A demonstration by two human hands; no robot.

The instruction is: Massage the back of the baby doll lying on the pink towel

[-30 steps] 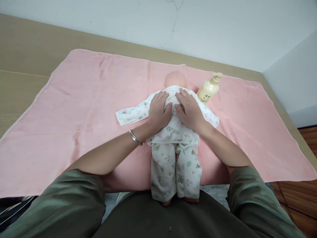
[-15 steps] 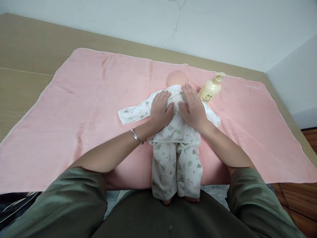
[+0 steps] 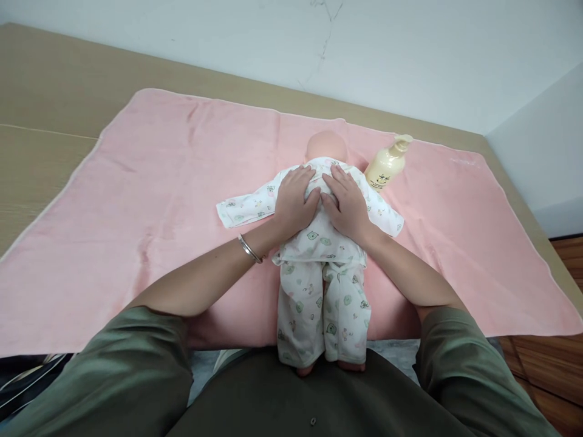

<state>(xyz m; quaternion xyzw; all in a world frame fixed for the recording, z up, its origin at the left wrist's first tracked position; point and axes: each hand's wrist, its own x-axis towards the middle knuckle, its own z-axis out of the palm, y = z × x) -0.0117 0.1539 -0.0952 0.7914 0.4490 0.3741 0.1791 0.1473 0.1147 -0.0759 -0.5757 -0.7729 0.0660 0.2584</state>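
A baby doll [image 3: 321,243] in white printed pyjamas lies face down, its bald head away from me and its feet at the table's near edge. My left hand [image 3: 296,200] rests flat on the left side of its upper back, fingers stretched out. On the right side of the back lies my right hand [image 3: 347,203], likewise flat with the fingers extended. The two thumbs point toward each other, nearly meeting over the spine. Neither hand grips anything. A cream pump bottle [image 3: 386,165] stands just beyond the doll's right sleeve.
Under the doll a pink blanket [image 3: 182,170] is spread over the wooden table [image 3: 54,79] and reaches its front edge. A white wall [image 3: 410,54] with cracks rises behind the table. A silver bangle [image 3: 249,249] circles my left wrist.
My right hand has shifted left and inward onto the doll's back, bringing its thumb close to the left one. The left hand stays in about the same place.
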